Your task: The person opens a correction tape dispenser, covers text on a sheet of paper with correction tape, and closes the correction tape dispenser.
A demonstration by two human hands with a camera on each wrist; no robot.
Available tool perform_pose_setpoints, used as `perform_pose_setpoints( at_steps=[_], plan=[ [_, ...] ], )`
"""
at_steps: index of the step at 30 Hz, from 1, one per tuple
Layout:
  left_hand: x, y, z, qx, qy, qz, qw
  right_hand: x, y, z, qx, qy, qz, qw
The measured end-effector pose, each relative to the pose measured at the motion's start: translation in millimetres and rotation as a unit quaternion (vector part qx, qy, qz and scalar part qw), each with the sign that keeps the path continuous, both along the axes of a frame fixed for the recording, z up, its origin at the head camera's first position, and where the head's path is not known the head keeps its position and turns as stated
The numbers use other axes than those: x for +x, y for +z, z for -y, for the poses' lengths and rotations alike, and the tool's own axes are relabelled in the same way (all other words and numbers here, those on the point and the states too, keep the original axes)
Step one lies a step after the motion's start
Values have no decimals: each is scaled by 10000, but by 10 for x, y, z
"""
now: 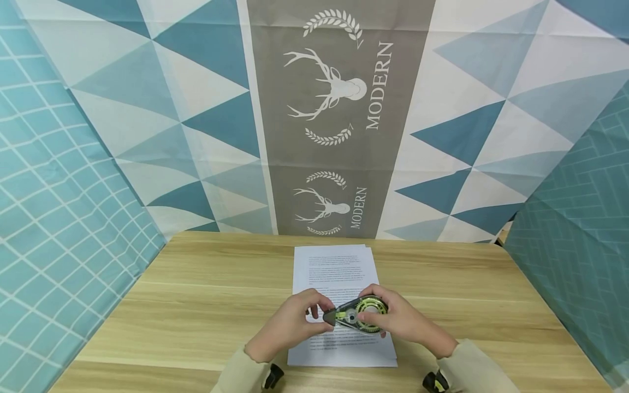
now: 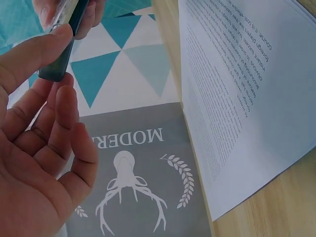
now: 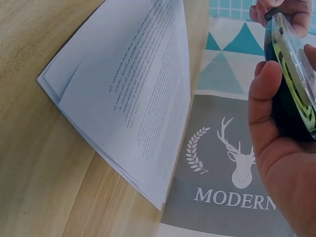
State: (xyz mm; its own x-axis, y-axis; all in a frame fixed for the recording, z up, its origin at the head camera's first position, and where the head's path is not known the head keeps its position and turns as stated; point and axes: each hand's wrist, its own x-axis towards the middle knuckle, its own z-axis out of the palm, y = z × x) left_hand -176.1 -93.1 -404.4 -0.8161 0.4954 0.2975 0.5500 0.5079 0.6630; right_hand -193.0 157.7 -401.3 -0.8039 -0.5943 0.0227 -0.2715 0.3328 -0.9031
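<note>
Over the printed paper, both hands hold a correction tape (image 1: 351,315) with a clear body, a yellow-green wheel and a dark tip. My right hand (image 1: 405,321) grips the round end, its thumb laid across the wheel. At the narrow end, the thumb and index finger of my left hand (image 1: 294,323) pinch the dark tip. The left wrist view shows that tip (image 2: 55,69) between thumb and fingers, the other fingers loosely bent. Seen from the right wrist, the dispenser (image 3: 281,106) is tilted edge-on within the right hand, with the left fingers at its far end.
A slightly uneven stack of printed paper (image 1: 334,273) lies on the wooden table (image 1: 211,305) beneath the hands. Behind the table hangs a patterned cloth (image 1: 334,153) with deer heads and triangles. Blue-green tiled sheets (image 1: 59,191) close off the sides.
</note>
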Motion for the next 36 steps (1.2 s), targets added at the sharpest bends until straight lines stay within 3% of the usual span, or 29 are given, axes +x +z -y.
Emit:
perform_pose_setpoints(
  at_steps=[8, 12, 23, 27, 30, 36],
  plan=[
    [-6, -27, 15, -106, 149, -595, 9981, 23, -21, 70, -29, -129, 284, 9995],
    [3, -33, 17, -171, 181, -712, 9972, 51, -42, 101, -83, -118, 334, 9993],
    [2, -47, 27, -235, -27, -562, 9981, 13, 6, 95, 699, -159, -541, 9960],
    [3, -42, 13, -343, 18, -394, 9986, -3, 14, 82, 868, -12, -387, 9955],
    [-7, -62, 21, -554, 255, -197, 9979, -10, 3, 59, 790, 28, -210, 9967],
    [-52, -147, 86, -1244, 617, -45, 9903, -84, -3, -79, 502, -403, -103, 9979]
  ],
)
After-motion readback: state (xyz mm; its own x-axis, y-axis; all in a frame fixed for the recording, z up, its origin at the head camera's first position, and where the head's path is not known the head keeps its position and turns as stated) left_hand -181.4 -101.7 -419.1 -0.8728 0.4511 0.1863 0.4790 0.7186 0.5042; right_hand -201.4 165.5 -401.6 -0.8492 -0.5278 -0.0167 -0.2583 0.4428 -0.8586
